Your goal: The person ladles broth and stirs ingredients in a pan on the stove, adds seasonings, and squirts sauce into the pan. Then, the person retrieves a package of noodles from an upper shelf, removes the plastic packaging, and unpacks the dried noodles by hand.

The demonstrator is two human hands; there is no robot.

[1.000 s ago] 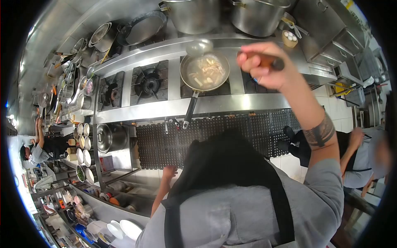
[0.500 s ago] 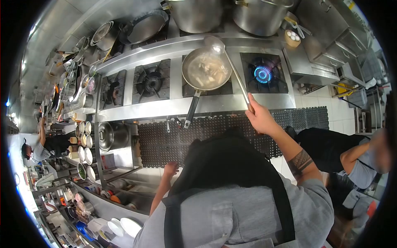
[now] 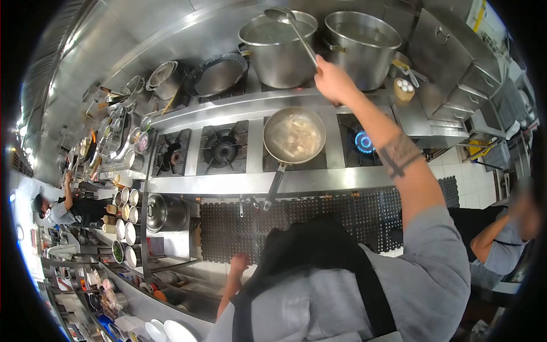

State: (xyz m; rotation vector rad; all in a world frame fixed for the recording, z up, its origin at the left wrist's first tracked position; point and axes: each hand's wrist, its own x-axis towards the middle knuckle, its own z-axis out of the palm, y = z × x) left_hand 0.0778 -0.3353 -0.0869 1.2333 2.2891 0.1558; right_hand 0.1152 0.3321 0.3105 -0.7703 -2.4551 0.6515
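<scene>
My right hand (image 3: 336, 82) is raised over the stove and closed around the handle of a ladle (image 3: 305, 43). The ladle's bowl is above the far side of the left stockpot (image 3: 279, 67), which holds liquid. Below, a frying pan (image 3: 275, 187) sits on a burner, its handle pointing towards me. In it, pale pieces of food (image 3: 296, 138) lie in cloudy liquid. My left hand (image 3: 239, 263) hangs low beside my apron, away from the stove. Its fingers look curled, with nothing visible in them.
A second stockpot (image 3: 360, 64) stands to the right. One burner (image 3: 364, 141) burns with a blue flame right of the pan. A bowl of eggs (image 3: 404, 91) sits on the right counter. Co-workers are at the left (image 3: 60, 210) and at the right (image 3: 504, 239).
My right hand has lifted the ladle from the frying pan's edge up and forward to the left stockpot. The view has tilted up, showing more of the pots. My left hand stays low.
</scene>
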